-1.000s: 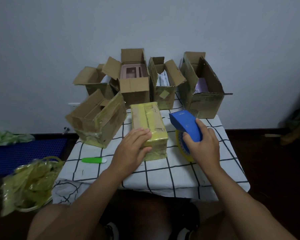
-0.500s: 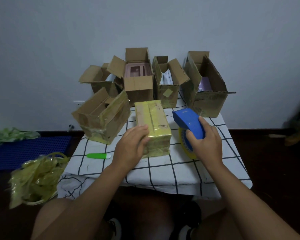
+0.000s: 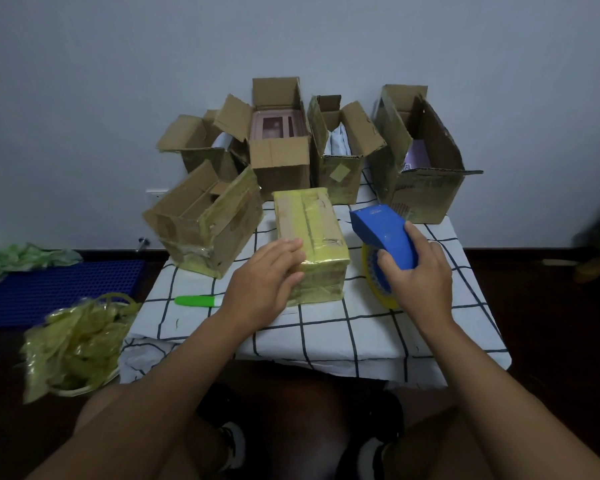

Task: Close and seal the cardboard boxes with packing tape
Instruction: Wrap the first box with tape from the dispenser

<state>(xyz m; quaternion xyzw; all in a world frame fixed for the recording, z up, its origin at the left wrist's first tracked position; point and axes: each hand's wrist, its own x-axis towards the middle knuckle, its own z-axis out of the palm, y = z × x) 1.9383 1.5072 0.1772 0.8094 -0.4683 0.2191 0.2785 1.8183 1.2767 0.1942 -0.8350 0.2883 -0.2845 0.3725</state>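
A small closed box [image 3: 310,223] wrapped in yellow tape lies in the middle of the checked table [image 3: 326,327]. My left hand [image 3: 264,282] grips its near left corner, fingers over the top and thumb on the front. To its right, my right hand [image 3: 418,271] holds the blue tape dispenser [image 3: 381,233], whose yellow tape roll [image 3: 376,282] stands on the cloth. Several open cardboard boxes line the back: one on its side [image 3: 205,220] at the left, one with a pink item [image 3: 279,147], a narrow one [image 3: 340,157] and a large one [image 3: 420,161].
A green marker [image 3: 196,301] lies on the cloth left of my left hand. A heap of used yellow tape [image 3: 73,341] sits on the floor at the left, beside a blue mat [image 3: 59,289]. My knees are under the table's near edge.
The view has shifted slightly. Both hands stay on the taped box and the dispenser with almost no movement.
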